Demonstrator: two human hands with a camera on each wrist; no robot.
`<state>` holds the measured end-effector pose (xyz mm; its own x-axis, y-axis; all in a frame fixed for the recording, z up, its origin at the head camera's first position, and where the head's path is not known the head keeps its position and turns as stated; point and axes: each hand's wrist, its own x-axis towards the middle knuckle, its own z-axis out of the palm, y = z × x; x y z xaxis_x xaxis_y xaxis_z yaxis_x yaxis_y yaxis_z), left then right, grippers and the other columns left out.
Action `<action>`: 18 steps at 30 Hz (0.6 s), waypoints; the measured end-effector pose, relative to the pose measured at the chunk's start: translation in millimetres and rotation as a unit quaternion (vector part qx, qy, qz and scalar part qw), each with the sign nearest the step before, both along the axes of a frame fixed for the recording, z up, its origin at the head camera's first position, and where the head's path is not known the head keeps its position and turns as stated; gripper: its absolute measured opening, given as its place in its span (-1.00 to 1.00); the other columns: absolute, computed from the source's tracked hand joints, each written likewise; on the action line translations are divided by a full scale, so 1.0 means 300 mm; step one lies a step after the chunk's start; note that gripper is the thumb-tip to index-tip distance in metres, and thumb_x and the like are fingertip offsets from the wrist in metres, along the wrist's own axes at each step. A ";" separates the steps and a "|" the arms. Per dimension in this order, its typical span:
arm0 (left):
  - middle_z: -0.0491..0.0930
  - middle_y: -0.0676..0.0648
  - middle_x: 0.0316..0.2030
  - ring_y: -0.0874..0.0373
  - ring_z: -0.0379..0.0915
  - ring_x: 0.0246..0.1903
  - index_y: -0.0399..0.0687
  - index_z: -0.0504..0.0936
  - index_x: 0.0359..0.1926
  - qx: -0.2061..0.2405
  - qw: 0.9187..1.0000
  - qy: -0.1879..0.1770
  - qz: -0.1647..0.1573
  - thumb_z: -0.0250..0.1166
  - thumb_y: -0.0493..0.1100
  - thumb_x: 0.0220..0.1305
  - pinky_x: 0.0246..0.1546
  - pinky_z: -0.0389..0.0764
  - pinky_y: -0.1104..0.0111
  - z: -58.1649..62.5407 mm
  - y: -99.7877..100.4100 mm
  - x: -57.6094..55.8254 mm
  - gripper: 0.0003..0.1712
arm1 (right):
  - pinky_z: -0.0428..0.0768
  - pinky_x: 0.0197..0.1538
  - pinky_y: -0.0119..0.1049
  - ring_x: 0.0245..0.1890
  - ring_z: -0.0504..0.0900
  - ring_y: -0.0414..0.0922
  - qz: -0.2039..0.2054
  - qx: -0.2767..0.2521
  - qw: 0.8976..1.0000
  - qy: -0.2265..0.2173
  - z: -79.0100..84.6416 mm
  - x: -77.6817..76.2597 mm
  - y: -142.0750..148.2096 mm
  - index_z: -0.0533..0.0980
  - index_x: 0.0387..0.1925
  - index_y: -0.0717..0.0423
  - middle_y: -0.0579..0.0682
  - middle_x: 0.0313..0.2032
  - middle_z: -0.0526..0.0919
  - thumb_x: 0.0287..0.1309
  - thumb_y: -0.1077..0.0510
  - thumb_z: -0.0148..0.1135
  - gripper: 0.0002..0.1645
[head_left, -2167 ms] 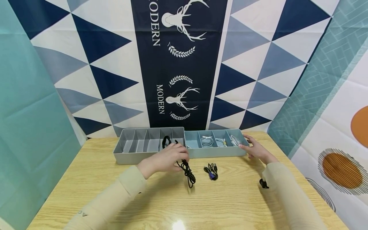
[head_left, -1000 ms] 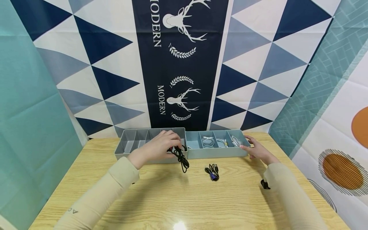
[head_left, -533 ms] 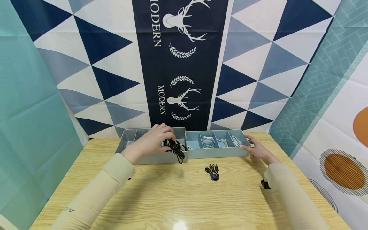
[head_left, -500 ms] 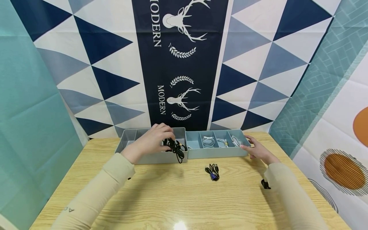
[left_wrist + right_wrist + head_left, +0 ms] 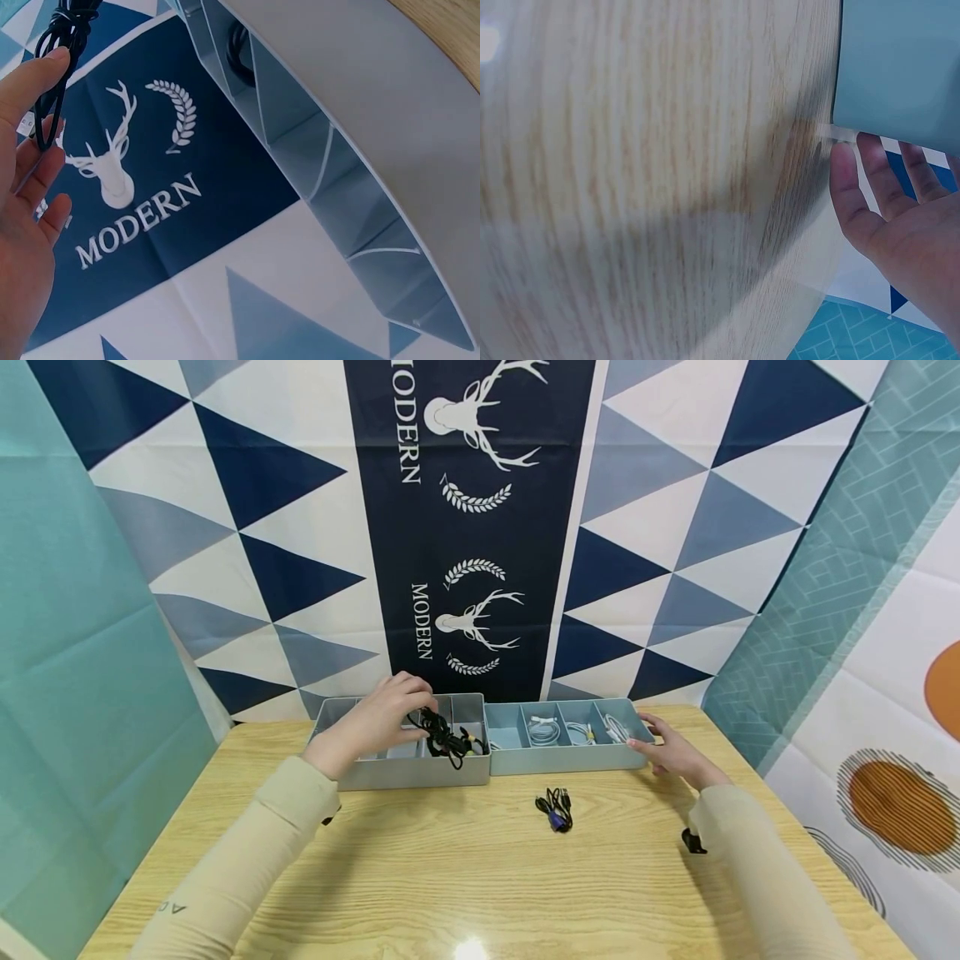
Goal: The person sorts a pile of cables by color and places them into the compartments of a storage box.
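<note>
My left hand [image 5: 382,718] pinches a bundled black cable [image 5: 446,742] between thumb and fingers, above the middle of a grey divided box [image 5: 420,774]. In the left wrist view the cable [image 5: 56,82] hangs in loops, and a silver plug [image 5: 27,124] shows beside it. Another coiled black cable [image 5: 238,56] lies in a box compartment. My right hand [image 5: 675,756] rests at the right end of a pale blue divided box [image 5: 562,762]. Seen from the right wrist, its fingers [image 5: 881,169] are extended against the box's end.
On the table [image 5: 465,877] lies a bundled black cable with a blue connector [image 5: 557,810]. Pale cables [image 5: 543,731] sit coiled in the blue box's compartments. Both boxes stand end to end near the table's back edge, before a patterned cloth [image 5: 465,527].
My left hand has carried the black cable up and leftward, from over the table in front of the boxes to above the grey box. The right hand stays at the blue box's end.
</note>
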<state>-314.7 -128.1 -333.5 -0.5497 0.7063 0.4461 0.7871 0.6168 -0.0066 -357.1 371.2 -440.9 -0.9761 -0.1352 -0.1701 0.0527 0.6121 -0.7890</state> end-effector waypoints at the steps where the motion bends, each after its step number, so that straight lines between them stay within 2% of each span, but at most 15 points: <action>1: 0.52 0.00 -0.05 0.08 0.32 -0.02 0.01 0.62 -0.16 0.002 1.000 -0.001 0.004 0.49 -0.11 -0.01 -0.04 0.37 0.15 0.000 -0.005 -0.001 -0.65 | 0.48 -0.36 -0.22 -0.47 0.34 -0.07 0.000 0.001 1.000 0.000 0.000 -0.001 0.000 -0.28 0.49 -0.03 0.46 0.35 -0.14 0.17 -0.27 0.15 0.12; 9: 0.51 -0.02 -0.06 0.05 0.34 -0.03 0.00 0.62 -0.12 0.004 0.999 -0.007 0.040 0.47 -0.08 0.01 -0.01 0.35 0.09 -0.018 -0.042 -0.018 -0.63 | 0.48 -0.38 -0.22 -0.51 0.32 -0.06 0.000 0.001 1.000 0.001 -0.002 -0.005 0.005 -0.27 0.49 -0.03 0.46 0.35 -0.14 0.18 -0.26 0.15 0.11; 14: 0.51 -0.03 -0.07 0.03 0.34 -0.04 0.01 0.62 -0.11 0.010 0.998 -0.011 0.063 0.47 -0.08 0.01 0.01 0.35 0.08 -0.029 -0.060 -0.023 -0.61 | 0.49 -0.30 -0.23 -0.25 0.39 0.10 0.002 0.012 1.000 0.000 -0.006 -0.006 0.005 -0.28 0.49 -0.02 0.47 0.36 -0.16 0.18 -0.29 0.13 0.12; 17: 0.51 -0.03 -0.06 0.02 0.34 -0.03 0.02 0.62 -0.10 0.017 0.997 -0.019 0.080 0.47 -0.08 0.01 0.04 0.34 0.07 -0.035 -0.069 -0.024 -0.61 | 0.48 -0.33 -0.24 -0.29 0.39 0.08 0.005 0.010 1.000 0.000 -0.008 -0.005 0.006 -0.30 0.49 -0.03 0.46 0.36 -0.18 0.20 -0.28 0.11 0.11; 18: 0.51 -0.03 -0.05 0.03 0.34 -0.03 0.02 0.62 -0.10 0.018 0.996 -0.021 0.085 0.47 -0.08 0.01 0.05 0.34 0.06 -0.036 -0.072 -0.025 -0.61 | 0.46 -0.36 -0.24 -0.37 0.39 0.06 0.007 0.007 1.000 0.000 -0.008 -0.003 0.006 -0.31 0.49 -0.03 0.46 0.35 -0.18 0.21 -0.26 0.11 0.10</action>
